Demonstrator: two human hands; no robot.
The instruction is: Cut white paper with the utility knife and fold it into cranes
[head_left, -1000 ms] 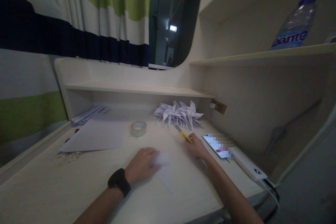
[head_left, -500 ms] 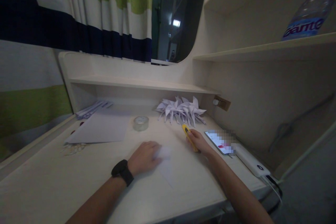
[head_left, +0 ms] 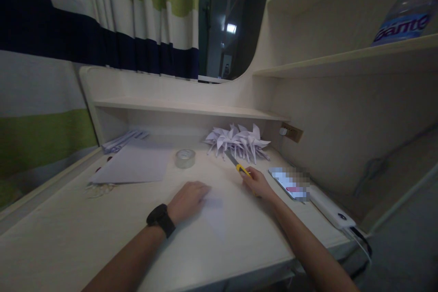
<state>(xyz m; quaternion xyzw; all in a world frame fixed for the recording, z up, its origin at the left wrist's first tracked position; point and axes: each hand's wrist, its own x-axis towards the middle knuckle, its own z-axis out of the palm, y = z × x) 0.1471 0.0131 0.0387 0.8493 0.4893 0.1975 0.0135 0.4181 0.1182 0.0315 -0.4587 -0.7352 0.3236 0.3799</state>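
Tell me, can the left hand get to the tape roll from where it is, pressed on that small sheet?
Probably yes. The left hand rests on the small paper sheet, and the tape roll stands just beyond it on the bare desk. Nothing lies between them. The right hand holds the yellow utility knife off to the side.

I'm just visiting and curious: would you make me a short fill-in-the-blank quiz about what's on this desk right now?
1. The right hand holds a yellow-handled ____, its blade out toward the folded paper shapes.
2. The left hand, with a black watch on its wrist, presses down on a sheet of ____.
3. The roll of tape lies on the ____.
4. The bottle stands on a ____.

Missing words: utility knife; paper; desk; shelf
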